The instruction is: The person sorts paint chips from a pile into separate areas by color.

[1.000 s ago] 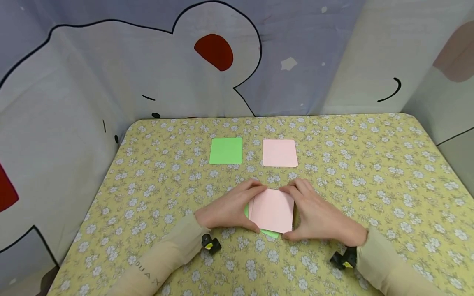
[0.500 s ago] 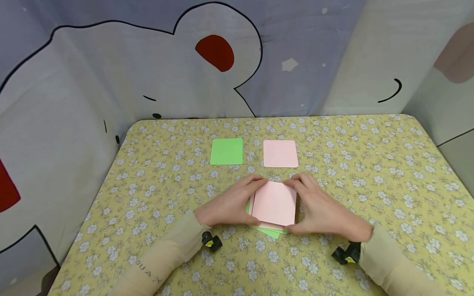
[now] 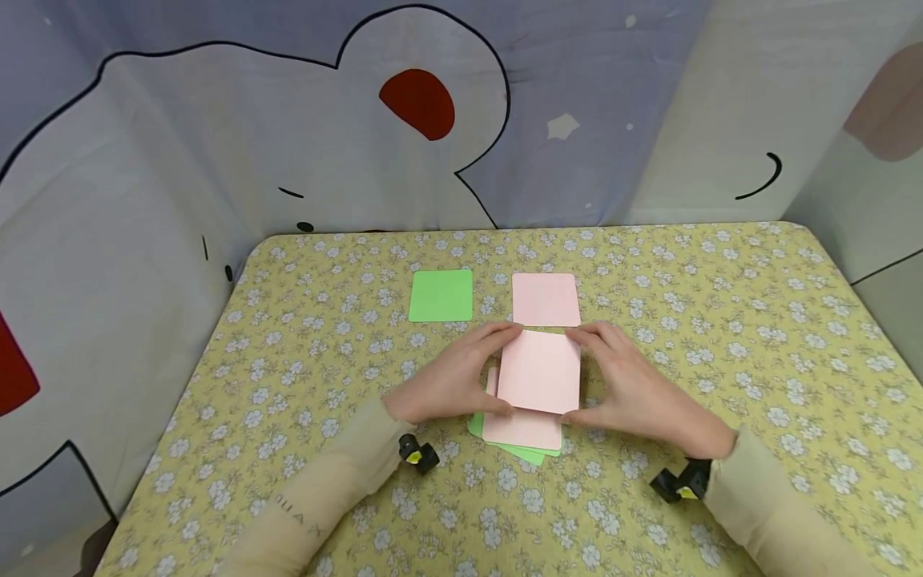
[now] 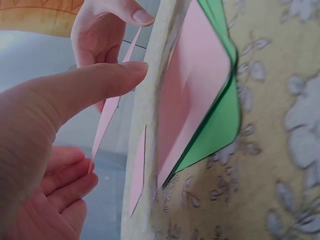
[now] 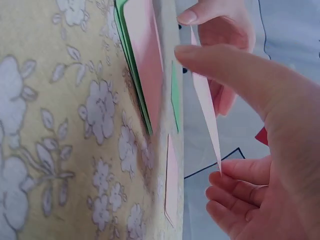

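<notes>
A square pink card (image 3: 539,371) is held level between both hands, raised off the table. My left hand (image 3: 453,378) grips its left edge, thumb at the near corner and fingers at the far one. On the opposite edge, my right hand (image 3: 645,397) holds it the same way. The right wrist view shows this card (image 5: 205,100) thin and edge-on between thumb and fingertips. Below it lies a loose stack, with a pink card (image 3: 530,430) on top and green cards (image 4: 220,132) sticking out underneath at angles. The held card hides part of that stack.
Farther back on the flowered yellow tablecloth (image 3: 324,304) lie a green card (image 3: 441,295) at left and a pink card (image 3: 546,299) at right, side by side. A printed curtain (image 3: 577,184) hangs behind the table's far edge.
Both hands have lifted the top pink card off the stack and carried it away from the body, toward the far pink card. More of the stack now shows beneath.
</notes>
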Motion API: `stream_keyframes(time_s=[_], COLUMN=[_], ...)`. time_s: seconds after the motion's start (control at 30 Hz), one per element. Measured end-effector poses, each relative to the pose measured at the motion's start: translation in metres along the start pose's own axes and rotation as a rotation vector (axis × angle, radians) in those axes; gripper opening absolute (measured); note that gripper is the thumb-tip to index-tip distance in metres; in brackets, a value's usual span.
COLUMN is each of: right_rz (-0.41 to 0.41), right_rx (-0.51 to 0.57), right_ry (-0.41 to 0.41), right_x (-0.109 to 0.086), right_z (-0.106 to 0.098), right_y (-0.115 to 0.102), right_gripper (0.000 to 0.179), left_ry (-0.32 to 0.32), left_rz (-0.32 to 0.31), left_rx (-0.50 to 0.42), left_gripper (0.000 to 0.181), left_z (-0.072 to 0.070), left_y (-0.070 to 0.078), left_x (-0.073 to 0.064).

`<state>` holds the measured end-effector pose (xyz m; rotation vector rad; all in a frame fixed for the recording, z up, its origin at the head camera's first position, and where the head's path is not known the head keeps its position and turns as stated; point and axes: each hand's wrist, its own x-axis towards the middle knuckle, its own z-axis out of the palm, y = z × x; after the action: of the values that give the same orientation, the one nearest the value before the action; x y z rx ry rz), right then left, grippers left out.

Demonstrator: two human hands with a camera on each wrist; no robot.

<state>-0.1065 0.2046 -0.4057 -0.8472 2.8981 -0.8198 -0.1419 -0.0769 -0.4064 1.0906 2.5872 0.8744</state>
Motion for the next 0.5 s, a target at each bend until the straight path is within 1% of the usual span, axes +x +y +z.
stream_keyframes(time_s=[0.23, 0.5], right_rz=[-0.008, -0.038], right_rx=[0.002, -0.017], right_ry=[0.037, 0.098], right_x=[0.005, 0.016], right_z=[-0.008, -0.014], right_y=[0.005, 0.017], right_gripper=[0.111, 0.106], left_ry=[0.013, 0.046], left_rz=[-0.011, -0.001], left_rx=[0.006, 0.018], left_gripper=[0.109, 0.108], left_z=[-0.005, -0.014], left_y=[-0.003, -0.007], left_x=[0.012, 0.03])
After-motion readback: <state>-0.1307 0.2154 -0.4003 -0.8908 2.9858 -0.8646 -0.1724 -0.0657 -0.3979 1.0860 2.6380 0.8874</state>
